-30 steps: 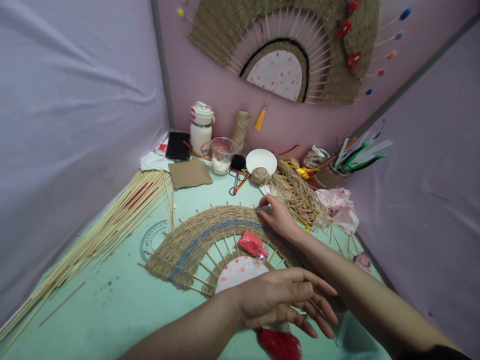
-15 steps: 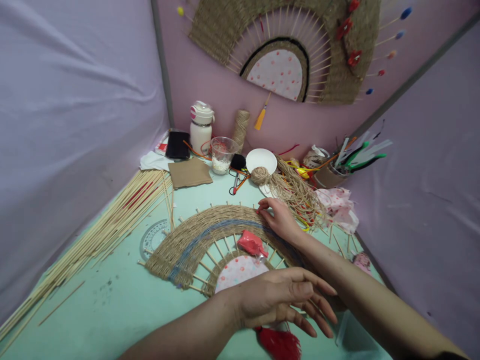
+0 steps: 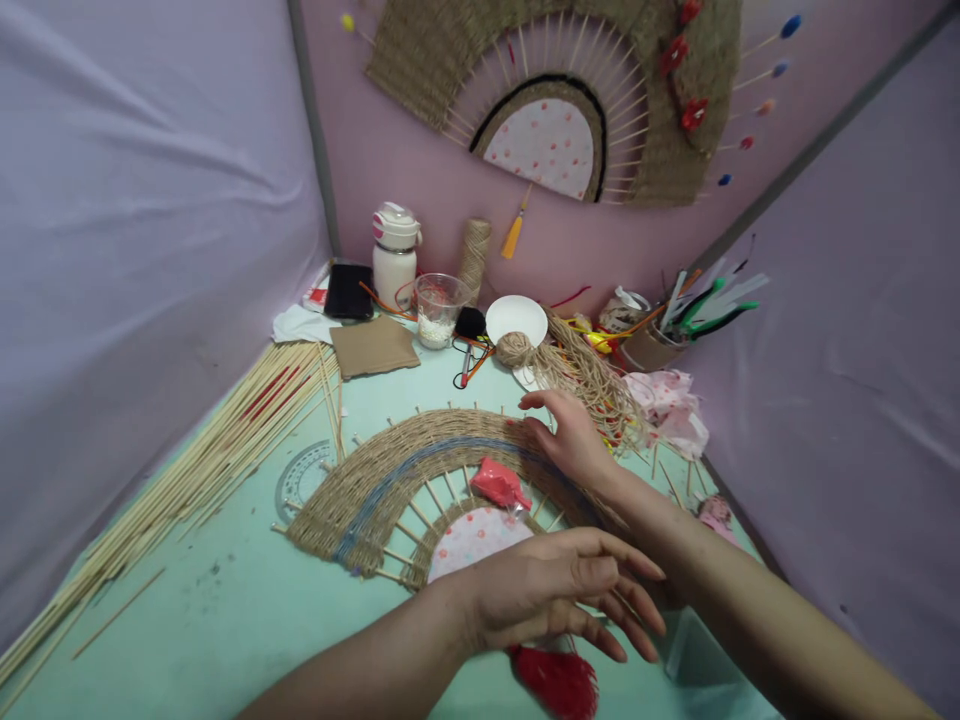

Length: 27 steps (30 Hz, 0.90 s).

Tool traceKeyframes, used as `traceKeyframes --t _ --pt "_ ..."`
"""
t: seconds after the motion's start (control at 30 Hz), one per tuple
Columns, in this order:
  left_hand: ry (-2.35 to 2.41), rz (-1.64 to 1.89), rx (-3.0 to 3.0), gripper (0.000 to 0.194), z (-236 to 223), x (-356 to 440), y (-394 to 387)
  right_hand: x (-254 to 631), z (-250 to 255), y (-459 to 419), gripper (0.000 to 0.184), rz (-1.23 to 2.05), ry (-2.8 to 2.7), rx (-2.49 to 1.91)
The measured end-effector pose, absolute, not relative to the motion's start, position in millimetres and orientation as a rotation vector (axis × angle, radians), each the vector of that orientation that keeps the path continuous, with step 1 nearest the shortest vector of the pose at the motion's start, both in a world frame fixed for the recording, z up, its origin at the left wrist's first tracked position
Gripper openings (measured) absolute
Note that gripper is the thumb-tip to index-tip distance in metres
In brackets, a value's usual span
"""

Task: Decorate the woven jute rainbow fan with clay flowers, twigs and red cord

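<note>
A woven twine fan (image 3: pixel 420 455) with a blue band and stick ribs lies on the green table. My right hand (image 3: pixel 571 440) is over its upper right edge, thumb and forefinger apart, with nothing seen between them. Beside those fingertips a tiny red piece (image 3: pixel 511 423) sits on the weave. Below, my left hand (image 3: pixel 562 590) hovers over the fan's lower part with fingers spread, holding nothing. Between the hands a packet of pink-red clay (image 3: pixel 499 483) rests on the ribs. A red tassel (image 3: pixel 556 682) shows under my left hand, which partly hides the fan's dotted centre (image 3: pixel 480 540).
Thin sticks (image 3: pixel 202 450) lie in a pile at left, near a clear protractor (image 3: pixel 304 472). Along the back stand a white bottle (image 3: pixel 395 262), a plastic cup (image 3: pixel 436 325), a white dish (image 3: pixel 517 320) and loose twine (image 3: pixel 589 375). A finished fan (image 3: pixel 427 60) hangs on the wall.
My right thumb and forefinger have parted and drawn slightly away from the fan, leaving the tiny red piece on the weave. My left hand stays spread. The view has shifted slightly.
</note>
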<state>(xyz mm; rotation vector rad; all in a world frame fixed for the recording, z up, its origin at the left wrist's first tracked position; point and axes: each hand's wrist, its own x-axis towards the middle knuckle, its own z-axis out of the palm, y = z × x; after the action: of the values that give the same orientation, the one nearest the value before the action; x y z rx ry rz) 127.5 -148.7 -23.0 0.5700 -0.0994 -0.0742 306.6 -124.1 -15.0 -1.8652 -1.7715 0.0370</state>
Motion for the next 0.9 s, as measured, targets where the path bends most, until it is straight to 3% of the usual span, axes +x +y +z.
traceKeyframes --t 0.3,0.47,0.53,0.7,0.9 --pt "-0.113 -0.242 1.131 0.056 13 108 -124 292 42 -184 0.015 -0.086 -1.21 -1.672" --pt "0.35 0.144 2.005 0.034 36 90 -82 277 35 -212 0.011 0.072 -1.077 -1.716" --pt "0.429 0.255 2.206 0.039 31 90 -68 271 30 -214 0.009 0.101 -1.082 -1.724" --pt "0.343 0.089 2.321 0.051 5 99 -56 269 16 -212 0.009 0.216 -1.203 -1.73" --pt "0.421 0.126 2.345 0.035 -10 105 -61 268 6 -212 0.009 0.369 -1.434 -1.845"
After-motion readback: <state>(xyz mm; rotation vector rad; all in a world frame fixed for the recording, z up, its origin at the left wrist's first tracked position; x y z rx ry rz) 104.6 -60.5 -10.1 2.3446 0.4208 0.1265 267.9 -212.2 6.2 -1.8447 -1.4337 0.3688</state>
